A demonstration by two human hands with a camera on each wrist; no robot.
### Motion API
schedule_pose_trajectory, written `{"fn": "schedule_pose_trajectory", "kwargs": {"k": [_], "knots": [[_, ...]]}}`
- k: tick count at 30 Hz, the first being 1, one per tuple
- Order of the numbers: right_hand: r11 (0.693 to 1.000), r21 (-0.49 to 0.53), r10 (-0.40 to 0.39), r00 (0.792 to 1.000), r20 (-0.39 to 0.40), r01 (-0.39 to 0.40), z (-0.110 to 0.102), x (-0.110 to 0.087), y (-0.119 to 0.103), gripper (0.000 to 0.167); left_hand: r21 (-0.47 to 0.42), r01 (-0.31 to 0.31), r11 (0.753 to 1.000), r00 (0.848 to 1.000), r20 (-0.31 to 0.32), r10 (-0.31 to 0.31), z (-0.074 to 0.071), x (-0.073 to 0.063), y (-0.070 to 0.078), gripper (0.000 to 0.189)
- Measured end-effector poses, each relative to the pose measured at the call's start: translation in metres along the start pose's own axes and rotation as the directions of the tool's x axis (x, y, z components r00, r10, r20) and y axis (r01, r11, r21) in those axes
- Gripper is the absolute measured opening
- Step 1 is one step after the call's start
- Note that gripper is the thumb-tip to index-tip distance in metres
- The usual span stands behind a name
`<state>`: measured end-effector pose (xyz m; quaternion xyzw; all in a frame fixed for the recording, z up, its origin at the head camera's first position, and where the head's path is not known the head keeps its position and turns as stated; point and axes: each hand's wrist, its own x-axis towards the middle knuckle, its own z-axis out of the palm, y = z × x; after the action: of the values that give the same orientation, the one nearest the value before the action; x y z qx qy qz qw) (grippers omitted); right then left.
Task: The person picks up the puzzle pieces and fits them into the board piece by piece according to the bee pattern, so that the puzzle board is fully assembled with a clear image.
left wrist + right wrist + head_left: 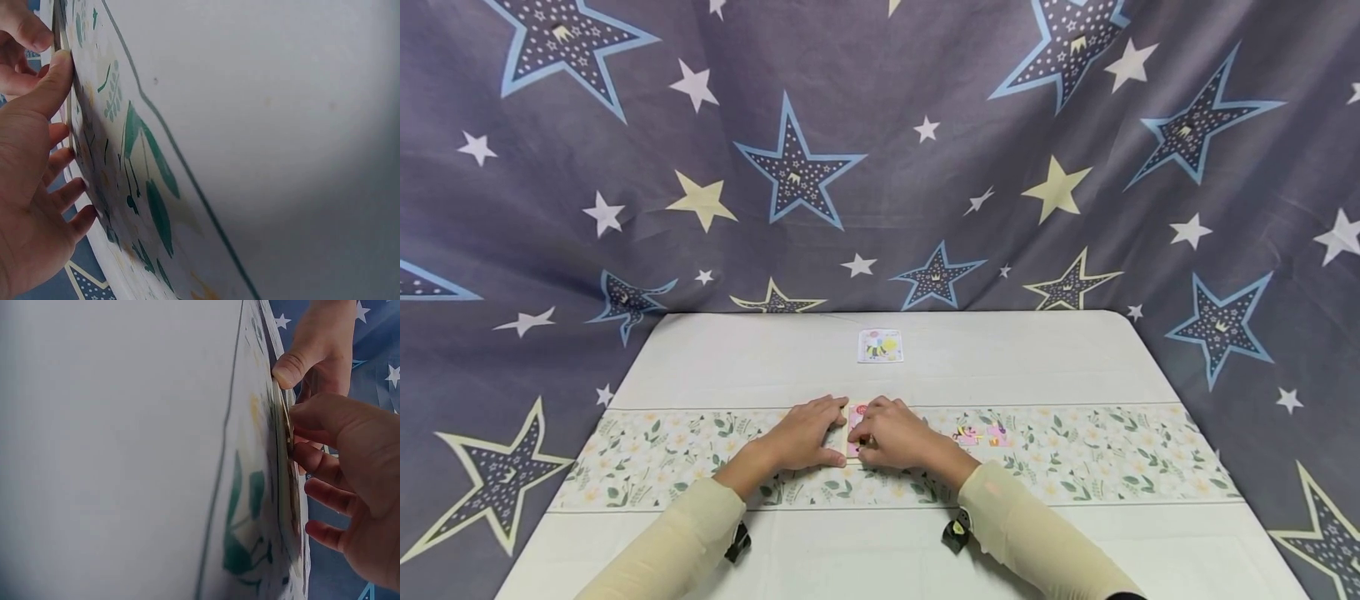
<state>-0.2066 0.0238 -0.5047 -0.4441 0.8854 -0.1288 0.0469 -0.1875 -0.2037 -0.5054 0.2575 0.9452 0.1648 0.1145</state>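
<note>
A flat pink picture board (854, 417), apparently a puzzle, lies on the floral table strip between the two hands. My left hand (808, 433) steadies its left side, fingers at the far corner and thumb at the near one. In the left wrist view, the left hand (28, 187) touches the board's thin edge with thumb and fingertips. My right hand (897, 435) lies over the board's right part, fingertips bent down onto it. The right wrist view has the right hand (350, 469) against the edge; whether it pinches a piece is hidden.
Two pink puzzle pieces, a left one (967, 435) and a right one (997, 433), lie right of the right hand. Farther back is a square bee picture card (881, 346). The white table (760, 358) meets a star-patterned curtain (880, 167) behind it.
</note>
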Motion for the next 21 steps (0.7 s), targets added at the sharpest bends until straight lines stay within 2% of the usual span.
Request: {"fn": "schedule_pose_trajectory", "kwargs": {"k": [8, 15, 21], "knots": [[0.998, -0.051, 0.019, 1.000, -0.010, -0.019, 0.0012, 0.0014, -0.0016, 0.023, 0.006, -0.002, 1.000, 1.000, -0.003, 0.002, 0.0009, 0.0005, -0.0018, 0.068], [0.998, -0.053, 0.022, 1.000, -0.008, -0.023, 0.0019, 0.0006, -0.0032, 0.021, 0.000, -0.001, 1.000, 1.000, 0.000, 0.001, 0.0025, 0.0017, -0.0036, 0.067], [0.997, -0.078, 0.016, 1.000, -0.004, -0.016, 0.0032, -0.0008, -0.0022, 0.021, 0.014, 0.018, 1.000, 1.000, 0.007, -0.018, 0.0027, 0.0015, -0.0036, 0.067]]}}
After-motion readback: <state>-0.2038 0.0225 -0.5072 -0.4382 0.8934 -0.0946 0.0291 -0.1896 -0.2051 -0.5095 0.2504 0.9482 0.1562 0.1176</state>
